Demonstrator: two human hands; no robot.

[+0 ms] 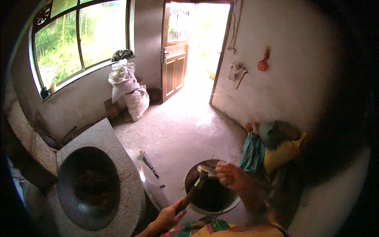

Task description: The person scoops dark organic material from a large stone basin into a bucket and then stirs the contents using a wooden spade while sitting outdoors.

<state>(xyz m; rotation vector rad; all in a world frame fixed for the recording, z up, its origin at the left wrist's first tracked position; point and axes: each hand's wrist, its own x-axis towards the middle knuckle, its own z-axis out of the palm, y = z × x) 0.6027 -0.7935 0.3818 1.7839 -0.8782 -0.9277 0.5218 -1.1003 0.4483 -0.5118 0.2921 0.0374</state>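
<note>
My left hand (168, 218) is closed around the handle of a long-handled tool (189, 196), perhaps a ladle or spatula, which slants up to the right. My right hand (229, 174) is raised over the right part of a round pot or bucket (237, 205) with dark contents. Its fingers are closed on a pale, blurred object (206, 169) at the head of the tool; what it is I cannot tell. To the left, a large dark wok (88, 188) is set into a stove top (125, 177), with some brownish matter inside.
A large metal lid (152, 183) leans beside the stove. A charred stick (149, 164) lies on the floor. White woven sacks (137, 102) stand below the window. At right are a teal bag (251, 152) and a yellow sack (282, 154). A wooden door (175, 75) stands ajar.
</note>
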